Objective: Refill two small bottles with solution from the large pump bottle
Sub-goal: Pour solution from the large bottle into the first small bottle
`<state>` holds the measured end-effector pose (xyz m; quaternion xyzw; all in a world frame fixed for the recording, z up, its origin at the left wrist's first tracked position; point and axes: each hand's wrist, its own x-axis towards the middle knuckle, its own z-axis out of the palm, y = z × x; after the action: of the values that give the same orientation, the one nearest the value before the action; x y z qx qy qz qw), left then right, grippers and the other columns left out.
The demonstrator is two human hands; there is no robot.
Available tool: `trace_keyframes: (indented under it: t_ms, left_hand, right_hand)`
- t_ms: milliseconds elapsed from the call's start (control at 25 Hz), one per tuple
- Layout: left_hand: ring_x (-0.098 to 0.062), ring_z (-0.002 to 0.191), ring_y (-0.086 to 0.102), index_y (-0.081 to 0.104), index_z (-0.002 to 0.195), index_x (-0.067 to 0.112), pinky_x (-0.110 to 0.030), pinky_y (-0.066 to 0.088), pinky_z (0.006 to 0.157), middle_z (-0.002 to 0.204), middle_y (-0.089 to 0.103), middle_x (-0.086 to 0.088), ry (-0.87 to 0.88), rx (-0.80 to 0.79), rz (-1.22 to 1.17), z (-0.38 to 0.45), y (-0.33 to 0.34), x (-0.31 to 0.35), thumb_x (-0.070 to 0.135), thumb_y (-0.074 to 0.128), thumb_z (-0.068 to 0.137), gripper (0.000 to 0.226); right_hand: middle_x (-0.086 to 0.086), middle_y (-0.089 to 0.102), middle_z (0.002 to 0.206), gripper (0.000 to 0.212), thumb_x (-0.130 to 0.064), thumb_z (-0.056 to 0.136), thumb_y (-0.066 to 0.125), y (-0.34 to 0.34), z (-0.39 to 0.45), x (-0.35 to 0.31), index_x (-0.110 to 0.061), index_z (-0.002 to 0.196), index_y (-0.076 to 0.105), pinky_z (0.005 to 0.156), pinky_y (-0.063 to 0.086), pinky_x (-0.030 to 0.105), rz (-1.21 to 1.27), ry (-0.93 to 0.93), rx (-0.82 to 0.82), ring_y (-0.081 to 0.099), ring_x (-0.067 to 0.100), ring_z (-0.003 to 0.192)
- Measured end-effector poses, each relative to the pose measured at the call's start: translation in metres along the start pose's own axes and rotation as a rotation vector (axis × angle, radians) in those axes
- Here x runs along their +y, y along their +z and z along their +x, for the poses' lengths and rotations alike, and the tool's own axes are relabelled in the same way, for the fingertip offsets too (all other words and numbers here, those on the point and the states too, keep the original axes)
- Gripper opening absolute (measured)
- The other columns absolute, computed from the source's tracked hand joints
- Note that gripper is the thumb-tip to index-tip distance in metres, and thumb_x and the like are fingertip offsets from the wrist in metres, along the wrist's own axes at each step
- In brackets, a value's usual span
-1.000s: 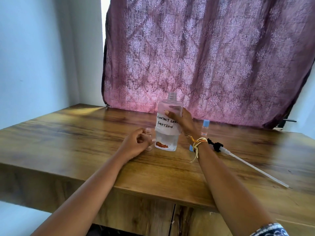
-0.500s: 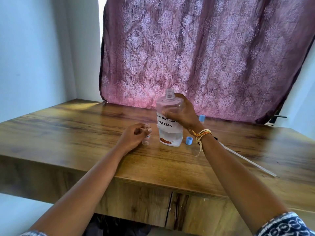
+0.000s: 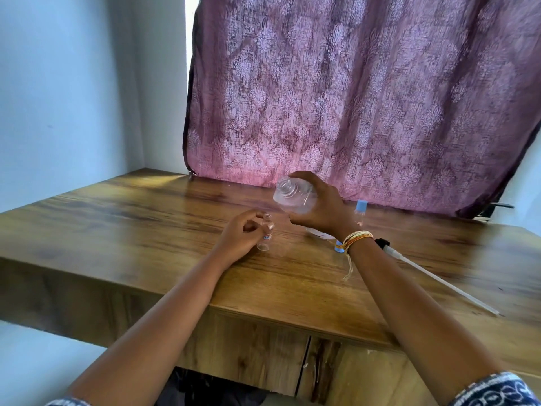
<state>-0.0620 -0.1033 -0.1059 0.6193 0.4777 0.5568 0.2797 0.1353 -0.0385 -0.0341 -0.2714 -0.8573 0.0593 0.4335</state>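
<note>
My right hand (image 3: 320, 205) grips the large clear bottle (image 3: 289, 196), lifted off the table and tilted left, its open threaded neck pointing toward the small bottle. My left hand (image 3: 238, 234) holds a small clear open bottle (image 3: 266, 234) upright on the wooden table (image 3: 146, 227), just below and left of the large bottle's mouth. A second small bottle with a blue cap (image 3: 360, 212) stands behind my right wrist. A loose blue cap (image 3: 339, 247) lies by that wrist.
The removed pump head with its long white tube (image 3: 433, 278) lies on the table to the right. A purple patterned curtain (image 3: 351, 98) hangs behind the table. The table's front edge runs close below my forearms.
My right hand has lifted the large bottle off the table and tipped it left toward the small bottle. My left hand has kept holding the small bottle in place.
</note>
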Motion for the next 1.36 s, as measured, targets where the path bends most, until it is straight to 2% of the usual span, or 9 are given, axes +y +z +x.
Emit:
trace_keyframes:
  t_ms: [160, 400, 560, 760, 880, 1000, 1160, 1280, 1360]
  left_hand:
    - [-0.008, 0.071, 0.071, 0.065, 0.101, 0.022, -0.019, 0.054, 0.058, 0.082, 0.072, -0.005, -0.016, -0.014, -0.062, 0.002, 0.001, 0.0, 0.013, 0.068, 0.087, 0.016]
    - [-0.009, 0.072, 0.07, 0.062, 0.117, 0.003, -0.025, 0.058, 0.059, 0.081, 0.072, -0.007, -0.029, -0.02, -0.104, 0.004, 0.002, -0.005, 0.009, 0.065, 0.089, 0.029]
    - [-0.007, 0.068, 0.07, 0.064, 0.117, 0.007, -0.031, 0.059, 0.063, 0.082, 0.071, -0.009, -0.026, -0.036, -0.099, 0.004, 0.0, -0.005, 0.012, 0.064, 0.09, 0.028]
    - [-0.036, 0.091, 0.069, 0.071, 0.107, 0.018, -0.057, 0.057, 0.078, 0.074, 0.065, -0.007, -0.005, -0.038, -0.046, 0.005, -0.002, -0.008, 0.032, 0.069, 0.083, 0.028]
    - [-0.026, 0.092, 0.07, 0.069, 0.101, 0.021, -0.043, 0.062, 0.068, 0.091, 0.065, -0.021, -0.008, -0.057, -0.109, 0.003, 0.0, -0.003, 0.014, 0.066, 0.089, 0.014]
    - [-0.011, 0.083, 0.072, 0.067, 0.096, 0.03, -0.027, 0.06, 0.061, 0.089, 0.068, -0.022, -0.004, -0.055, -0.099, 0.001, 0.001, 0.001, 0.01, 0.063, 0.09, 0.021]
    - [-0.025, 0.086, 0.061, 0.071, 0.098, 0.043, -0.05, 0.058, 0.08, 0.088, 0.062, -0.015, 0.028, -0.06, -0.039, 0.004, -0.001, -0.007, 0.025, 0.066, 0.087, 0.021]
    - [-0.028, 0.088, 0.057, 0.072, 0.107, 0.03, -0.053, 0.058, 0.08, 0.089, 0.057, -0.013, 0.026, -0.076, -0.072, 0.005, 0.0, -0.009, 0.035, 0.066, 0.081, 0.027]
    - [-0.033, 0.089, 0.062, 0.071, 0.11, 0.024, -0.048, 0.061, 0.075, 0.087, 0.06, -0.017, 0.019, -0.081, -0.063, 0.006, -0.001, -0.009, 0.03, 0.066, 0.085, 0.026]
  right_hand:
    - [-0.001, 0.068, 0.113, 0.074, -0.027, 0.058, 0.086, 0.008, -0.002, 0.009, -0.025, 0.125, 0.055, 0.078, 0.051, 0.026, -0.12, -0.046, -0.031, 0.065, 0.018, 0.097]
    - [0.001, 0.066, 0.109, 0.067, -0.037, 0.064, 0.077, 0.018, -0.008, 0.028, -0.028, 0.125, 0.051, 0.078, 0.054, 0.038, -0.252, -0.128, -0.065, 0.063, 0.022, 0.093]
    - [0.002, 0.064, 0.108, 0.068, -0.034, 0.064, 0.076, 0.017, -0.007, 0.034, -0.028, 0.127, 0.05, 0.079, 0.052, 0.04, -0.331, -0.156, -0.064, 0.062, 0.024, 0.094]
    - [0.001, 0.065, 0.11, 0.065, -0.041, 0.067, 0.073, 0.015, -0.007, 0.034, -0.027, 0.127, 0.052, 0.082, 0.051, 0.041, -0.353, -0.172, -0.041, 0.062, 0.025, 0.096]
    - [0.001, 0.064, 0.111, 0.065, -0.041, 0.067, 0.073, 0.015, -0.006, 0.034, -0.027, 0.127, 0.052, 0.083, 0.05, 0.042, -0.379, -0.184, -0.038, 0.062, 0.025, 0.097]
    - [0.001, 0.064, 0.113, 0.064, -0.042, 0.068, 0.072, 0.015, -0.006, 0.034, -0.027, 0.127, 0.052, 0.084, 0.05, 0.043, -0.392, -0.186, -0.037, 0.062, 0.025, 0.099]
    - [0.001, 0.064, 0.114, 0.063, -0.043, 0.07, 0.072, 0.015, -0.007, 0.032, -0.026, 0.127, 0.052, 0.085, 0.049, 0.043, -0.401, -0.2, -0.044, 0.061, 0.024, 0.101]
    - [0.0, 0.065, 0.115, 0.06, -0.044, 0.072, 0.071, 0.016, -0.007, 0.03, -0.026, 0.127, 0.053, 0.085, 0.048, 0.043, -0.417, -0.215, -0.047, 0.061, 0.023, 0.102]
    - [0.0, 0.065, 0.114, 0.058, -0.046, 0.074, 0.07, 0.016, -0.007, 0.029, -0.026, 0.126, 0.054, 0.084, 0.048, 0.043, -0.426, -0.224, -0.043, 0.061, 0.024, 0.101]
